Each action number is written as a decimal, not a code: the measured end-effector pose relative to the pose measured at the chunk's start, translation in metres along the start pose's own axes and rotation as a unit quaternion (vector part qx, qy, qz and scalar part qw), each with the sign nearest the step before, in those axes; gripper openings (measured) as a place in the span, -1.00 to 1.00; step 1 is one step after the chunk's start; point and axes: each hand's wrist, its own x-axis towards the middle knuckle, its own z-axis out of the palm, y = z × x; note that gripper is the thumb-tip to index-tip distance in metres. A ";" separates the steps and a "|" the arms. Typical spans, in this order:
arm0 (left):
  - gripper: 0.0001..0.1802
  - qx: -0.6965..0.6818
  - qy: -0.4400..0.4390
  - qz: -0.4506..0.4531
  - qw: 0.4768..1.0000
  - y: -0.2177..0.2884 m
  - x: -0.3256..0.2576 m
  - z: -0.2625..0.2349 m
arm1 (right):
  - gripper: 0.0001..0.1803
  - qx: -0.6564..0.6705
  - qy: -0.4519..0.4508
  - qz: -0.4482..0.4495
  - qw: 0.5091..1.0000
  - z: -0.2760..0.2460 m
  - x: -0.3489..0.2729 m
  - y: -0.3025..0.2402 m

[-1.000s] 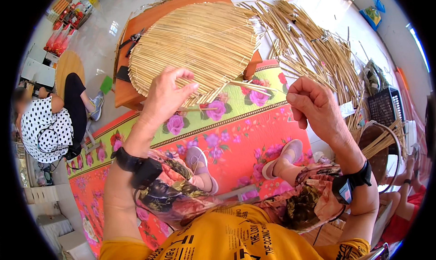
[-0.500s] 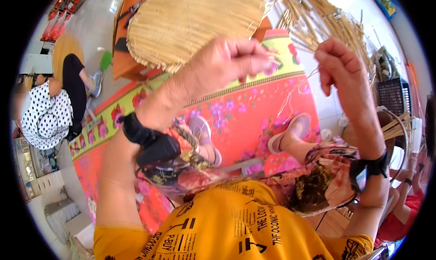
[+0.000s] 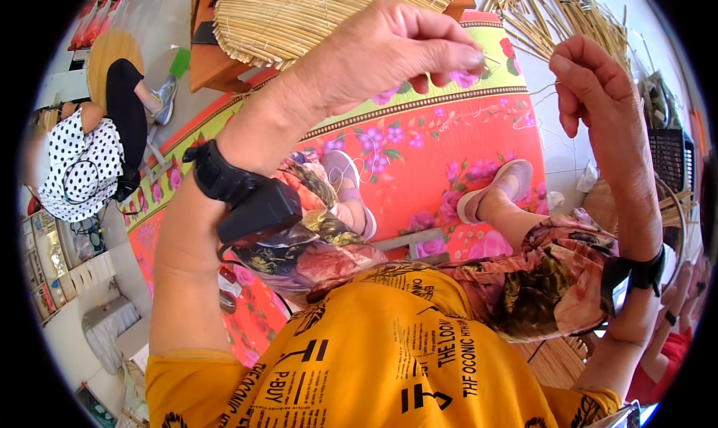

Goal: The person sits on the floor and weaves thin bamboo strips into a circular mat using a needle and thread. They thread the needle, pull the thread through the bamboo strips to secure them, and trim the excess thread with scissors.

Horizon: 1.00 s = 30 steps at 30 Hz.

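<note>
My left hand [image 3: 400, 50] is raised over the mat with thumb and forefinger pinched. A thin sliver shows at its fingertips, too small to name for certain. Across from it, my right hand [image 3: 597, 80] pinches a fine pale thread, its other fingers curled. The loose white thread [image 3: 360, 175] sags between the hands and loops down over the mat near my left foot. Beyond my left hand lies a large round panel of bound straw-coloured stalks [image 3: 321, 17], resting on a brown wooden table [image 3: 213, 68]. Neither hand touches that panel.
A red and yellow floral mat [image 3: 449, 148] lies under my feet. Long loose stalks [image 3: 561, 17] are spread at the far right, near a black plastic crate [image 3: 668, 159]. On the left sits a person in a polka-dot top [image 3: 82, 170]; another person's red sleeve [image 3: 662, 364] is at lower right.
Both hands have shifted a little outward and up in the picture, still pinching. The view has tilted, so the round panel and stalks sit higher. The thread hangs differently.
</note>
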 end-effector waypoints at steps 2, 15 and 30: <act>-0.78 -0.029 0.007 0.015 0.999 -0.008 0.003 -0.004 | -0.84 0.004 0.006 0.010 1.000 -0.001 -0.001 0.007; -0.75 -0.037 -0.053 0.014 0.998 -0.002 0.000 0.004 | -0.84 -0.014 -0.003 0.004 1.000 0.009 0.000 -0.004; -0.82 -0.135 0.024 -0.067 0.988 0.000 -0.009 -0.002 | -0.83 -0.036 -0.006 -0.023 0.999 0.009 0.008 0.016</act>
